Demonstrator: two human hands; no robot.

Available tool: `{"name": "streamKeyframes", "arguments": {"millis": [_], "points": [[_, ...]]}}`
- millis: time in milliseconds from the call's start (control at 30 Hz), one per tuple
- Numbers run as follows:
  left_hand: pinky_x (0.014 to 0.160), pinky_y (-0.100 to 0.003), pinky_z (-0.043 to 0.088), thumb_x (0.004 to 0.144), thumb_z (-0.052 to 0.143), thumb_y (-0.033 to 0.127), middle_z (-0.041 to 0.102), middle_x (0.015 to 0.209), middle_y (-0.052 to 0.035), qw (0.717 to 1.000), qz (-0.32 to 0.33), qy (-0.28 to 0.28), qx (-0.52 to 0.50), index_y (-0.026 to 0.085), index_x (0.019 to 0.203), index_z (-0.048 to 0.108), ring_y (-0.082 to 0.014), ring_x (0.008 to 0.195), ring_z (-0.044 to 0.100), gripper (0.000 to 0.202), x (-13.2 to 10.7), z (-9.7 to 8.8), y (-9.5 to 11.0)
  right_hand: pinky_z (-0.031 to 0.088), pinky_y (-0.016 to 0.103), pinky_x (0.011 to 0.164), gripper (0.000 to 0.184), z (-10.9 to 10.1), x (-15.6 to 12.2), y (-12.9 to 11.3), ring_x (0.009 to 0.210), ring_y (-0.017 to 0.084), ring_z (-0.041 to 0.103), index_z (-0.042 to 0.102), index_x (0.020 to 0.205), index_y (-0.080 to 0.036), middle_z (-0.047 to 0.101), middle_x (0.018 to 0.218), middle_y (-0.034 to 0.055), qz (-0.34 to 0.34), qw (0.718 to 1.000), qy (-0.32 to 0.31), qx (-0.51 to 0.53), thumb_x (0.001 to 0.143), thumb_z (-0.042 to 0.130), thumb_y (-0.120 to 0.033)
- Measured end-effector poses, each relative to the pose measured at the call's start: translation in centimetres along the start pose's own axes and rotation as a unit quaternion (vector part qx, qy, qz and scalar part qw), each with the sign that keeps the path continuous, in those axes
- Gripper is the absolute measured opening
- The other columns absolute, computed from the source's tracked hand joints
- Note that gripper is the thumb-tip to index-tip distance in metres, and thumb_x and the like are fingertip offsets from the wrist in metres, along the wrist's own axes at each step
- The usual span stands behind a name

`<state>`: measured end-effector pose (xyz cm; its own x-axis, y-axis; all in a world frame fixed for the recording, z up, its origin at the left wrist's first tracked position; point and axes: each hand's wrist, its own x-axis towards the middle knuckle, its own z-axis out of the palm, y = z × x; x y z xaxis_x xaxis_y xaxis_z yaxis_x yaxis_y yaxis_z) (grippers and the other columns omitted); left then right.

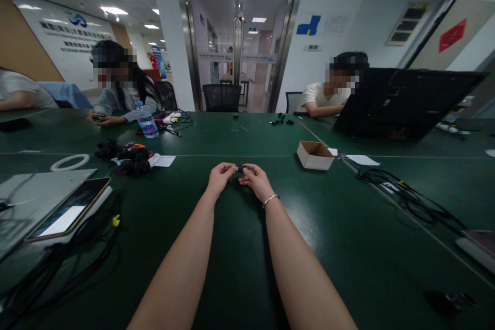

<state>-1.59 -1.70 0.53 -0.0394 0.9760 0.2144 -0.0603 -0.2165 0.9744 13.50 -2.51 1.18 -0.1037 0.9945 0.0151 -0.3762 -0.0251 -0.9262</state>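
Observation:
Above the middle of the green table, both hands meet at a small black stick with a silvery end (240, 169), which looks like a USB stick. My left hand (221, 177) pinches its silvery end between thumb and fingertips. From the other side, my right hand (256, 180), with a silver bangle at the wrist, grips the black part. The fingers cover most of the piece, so its exact shape is hard to make out. To the right of my hands stands a small open cardboard box (315, 156).
Several small black pieces (279, 122) lie farther back. On the left are a phone (71, 210), black cables (96, 247), a white ring (69, 162), a dark bundle (131, 157) and a water bottle (147, 121). A large monitor (406, 105) stands right. Two people sit opposite.

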Motion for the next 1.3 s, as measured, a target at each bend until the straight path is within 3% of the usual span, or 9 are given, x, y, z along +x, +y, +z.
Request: {"name": "streamKeyframes", "arguments": {"millis": [200,400,500,633,767,833,933,1100,1300], "points": [[0.072,-0.032,0.05,0.068,0.073,0.042,0.069,0.085,-0.0091,1.0,-0.009,0.007,-0.017,0.015,0.088,0.069,-0.019,0.077,0.063,0.033,-0.1,0.1,0.0,0.056,0.02,0.05,0.023,0.1,-0.1,0.0,0.052,0.012,0.066,0.058,0.095,-0.017,0.068,0.071,-0.0004,-0.005,1.0,-0.002,-0.007,0.077,0.072,-0.02],[0.093,-0.039,0.047,0.066,0.075,0.034,0.069,0.095,-0.0097,0.999,0.03,-0.026,-0.019,0.014,0.088,0.067,-0.0209,0.093,0.064,0.03,-0.3,0.1,0.6,0.055,0.02,0.05,0.02,0.3,-0.2,-0.4,0.05,0.011,0.064,0.058,0.087,-0.014,0.07,0.068,0.0047,0.023,0.999,0.025,-0.004,0.081,0.071,-0.029],[0.097,-0.039,0.045,0.064,0.078,0.028,0.068,0.103,-0.0095,0.997,0.035,-0.035,-0.06,0.015,0.101,0.063,-0.0205,0.099,0.063,0.042,-0.5,0.2,1.0,0.054,0.019,0.048,0.025,0.2,-0.2,-0.5,0.048,0.011,0.063,0.058,0.08,-0.014,0.069,0.063,0.0065,0.031,0.999,0.022,-0.003,0.082,0.069,-0.035],[0.08,-0.032,0.053,0.067,0.077,0.034,0.064,0.108,-0.0099,0.995,-0.027,-0.006,-0.092,0.018,0.111,0.057,-0.0181,0.09,0.065,0.051,-0.5,0.7,0.9,0.054,0.019,0.047,0.027,0.3,-0.2,-0.4,0.048,0.012,0.063,0.057,0.079,-0.014,0.069,0.063,0.0063,0.029,0.999,0.021,-0.002,0.081,0.071,-0.038],[0.047,-0.021,0.043,0.076,0.065,0.05,0.061,0.071,-0.0045,0.996,-0.091,0.005,-0.007,0.013,0.083,0.058,-0.0123,0.056,0.058,0.038,-0.5,1.0,0.6,0.053,0.02,0.046,0.028,0.4,-0.2,-0.4,0.046,0.012,0.062,0.058,0.078,-0.014,0.067,0.059,0.0047,0.028,0.999,0.028,-0.014,0.079,0.072,-0.038],[0.046,-0.019,0.04,0.075,0.066,0.048,0.058,0.066,-0.002,0.999,-0.05,-0.006,0.017,0.014,0.08,0.058,-0.0103,0.054,0.054,0.036,-0.6,1.0,0.9,0.053,0.02,0.045,0.028,0.4,-0.2,-0.4,0.046,0.012,0.062,0.058,0.078,-0.014,0.067,0.059,0.0051,0.028,0.999,0.033,-0.019,0.079,0.072,-0.038],[0.053,-0.019,0.044,0.071,0.071,0.039,0.062,0.084,-0.0036,0.999,0.002,-0.039,0.005,0.016,0.095,0.062,-0.0101,0.064,0.057,0.035,-0.9,0.9,1.5,0.053,0.02,0.046,0.028,0.4,-0.3,-0.4,0.047,0.012,0.062,0.058,0.079,-0.014,0.067,0.06,0.0056,0.025,0.999,0.034,-0.016,0.08,0.072,-0.038],[0.044,-0.019,0.034,0.083,0.056,0.039,0.053,0.063,0.0024,0.997,-0.013,-0.063,0.035,0.017,0.116,0.056,-0.0073,0.046,0.044,0.04,-1.1,1.1,1.8,0.052,0.019,0.046,0.029,0.3,-0.3,-0.4,0.047,0.011,0.061,0.059,0.078,-0.014,0.067,0.059,0.0049,0.027,0.999,0.021,-0.018,0.078,0.073,-0.039],[0.04,-0.018,0.028,0.084,0.049,0.036,0.048,0.058,0.0047,0.998,-0.035,-0.051,0.015,0.017,0.117,0.052,-0.0071,0.041,0.039,0.039,-0.9,1.2,1.4,0.051,0.019,0.045,0.032,0.2,-0.3,-0.4,0.046,0.011,0.06,0.059,0.077,-0.014,0.066,0.058,0.0045,0.028,0.999,0.011,-0.018,0.076,0.074,-0.042]]}}
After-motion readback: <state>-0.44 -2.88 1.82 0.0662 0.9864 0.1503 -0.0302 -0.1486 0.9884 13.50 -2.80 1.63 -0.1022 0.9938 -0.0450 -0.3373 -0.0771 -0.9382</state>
